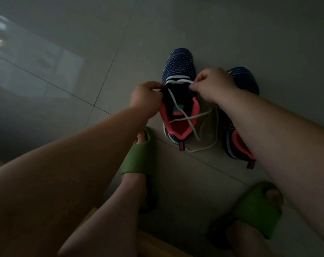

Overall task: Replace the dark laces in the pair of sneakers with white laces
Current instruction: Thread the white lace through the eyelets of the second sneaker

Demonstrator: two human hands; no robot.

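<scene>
On the floor (pixel 194 25), both hands, left (pixel 146 95) and right (pixel 212 84), pinch a white lace (pixel 178 82) at the near sneaker's (pixel 178 65) lowest eyelets.

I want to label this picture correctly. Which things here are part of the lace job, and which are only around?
Part of the job:
- left sneaker
- right sneaker
- white lace
- left hand and right hand, each pinching the lace

Only around:
- green slippers on the person's feet
- tiled floor
</scene>
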